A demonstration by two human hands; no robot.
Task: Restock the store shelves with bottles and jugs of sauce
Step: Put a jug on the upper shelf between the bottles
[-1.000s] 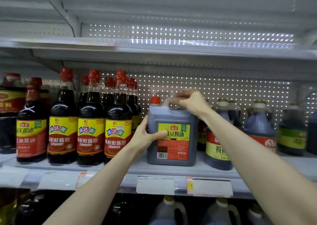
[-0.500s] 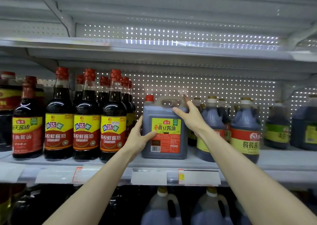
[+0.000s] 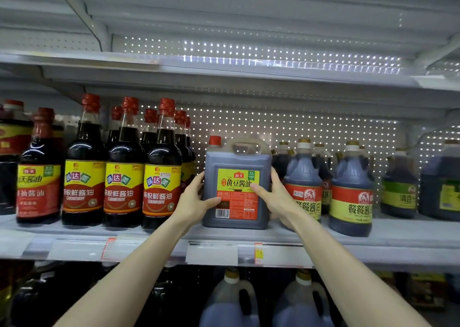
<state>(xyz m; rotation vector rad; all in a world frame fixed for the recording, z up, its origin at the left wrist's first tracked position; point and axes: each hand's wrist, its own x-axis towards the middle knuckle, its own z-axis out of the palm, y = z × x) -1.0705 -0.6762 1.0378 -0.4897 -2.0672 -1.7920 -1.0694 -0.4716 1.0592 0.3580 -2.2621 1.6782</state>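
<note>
The square jug [image 3: 236, 184] of dark sauce stands upright on the shelf [image 3: 388, 239], close to its front edge, in the gap between the tall bottles [image 3: 161, 167] on one side and the round jugs [image 3: 302, 177] on the other. The left hand [image 3: 196, 202] grasps its left side and the right hand [image 3: 276, 197] its right side, each thumb laid across the front. The step in hand looks like squaring the jug up. It would go best with the base flat on the shelf and both hands turning it evenly until the label faces straight out. The right fingers sit tight against the nearest round jug, so any sideways push should be gentle.
</note>
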